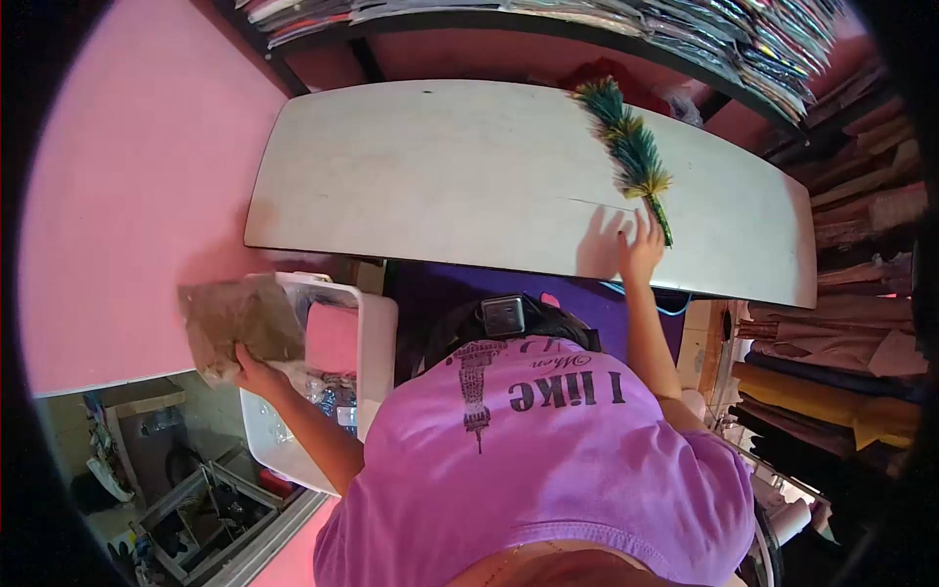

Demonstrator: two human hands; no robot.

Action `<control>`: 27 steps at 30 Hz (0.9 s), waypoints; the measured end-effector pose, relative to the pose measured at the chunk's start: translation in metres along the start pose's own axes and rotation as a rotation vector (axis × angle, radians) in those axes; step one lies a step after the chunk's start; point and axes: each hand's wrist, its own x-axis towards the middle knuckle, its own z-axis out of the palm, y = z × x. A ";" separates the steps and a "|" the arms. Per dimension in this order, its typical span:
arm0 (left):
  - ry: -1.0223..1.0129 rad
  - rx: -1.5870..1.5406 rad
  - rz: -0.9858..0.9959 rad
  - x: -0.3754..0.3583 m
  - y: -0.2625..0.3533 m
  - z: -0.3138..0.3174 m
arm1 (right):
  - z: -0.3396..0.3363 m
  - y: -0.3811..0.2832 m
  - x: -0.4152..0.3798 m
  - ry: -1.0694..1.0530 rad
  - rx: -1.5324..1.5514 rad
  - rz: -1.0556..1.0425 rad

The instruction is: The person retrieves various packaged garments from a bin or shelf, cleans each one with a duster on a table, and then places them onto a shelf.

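My left hand (252, 368) grips a brown item in clear plastic (240, 318), thumb on top, over the left edge of a white bin (377, 342). On the white table (421, 176), my right hand (641, 249) rests near the front edge with its fingers apart. Its fingertips are beside the green stem of a feathery green and yellow piece (634, 147); whether they touch the stem is unclear. That piece lies slanting toward the table's back edge.
Inside the bin are a pink item (333, 338) and clear plastic bottles (342, 409). A shelf of plastic-wrapped packets (548, 24) runs above the table's back. Folded clothes (831, 382) fill the right side. A metal frame (210, 514) stands lower left.
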 end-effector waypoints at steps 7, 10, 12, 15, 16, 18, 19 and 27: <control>-0.405 0.026 0.351 -0.081 0.025 0.152 | 0.025 0.079 0.044 -0.066 0.015 0.075; -0.708 0.421 0.709 -0.149 0.008 0.209 | 0.027 0.081 0.057 -0.147 0.084 0.023; -0.985 0.655 1.030 -0.185 -0.022 0.234 | 0.017 0.081 0.068 -0.210 0.070 0.007; -1.240 0.901 0.973 -0.225 -0.065 0.226 | 0.012 0.090 0.081 -0.390 0.115 -0.010; -1.314 0.997 0.870 -0.233 -0.075 0.220 | 0.012 0.098 0.083 -0.400 0.190 0.031; -1.371 0.996 0.705 -0.230 -0.083 0.212 | 0.006 0.102 0.086 -0.422 0.263 0.071; -1.286 0.979 0.742 -0.228 -0.088 0.208 | 0.002 0.105 0.085 -0.437 0.331 0.134; -0.996 0.492 0.621 -0.216 -0.076 0.229 | -0.016 0.056 0.061 -0.524 0.797 0.340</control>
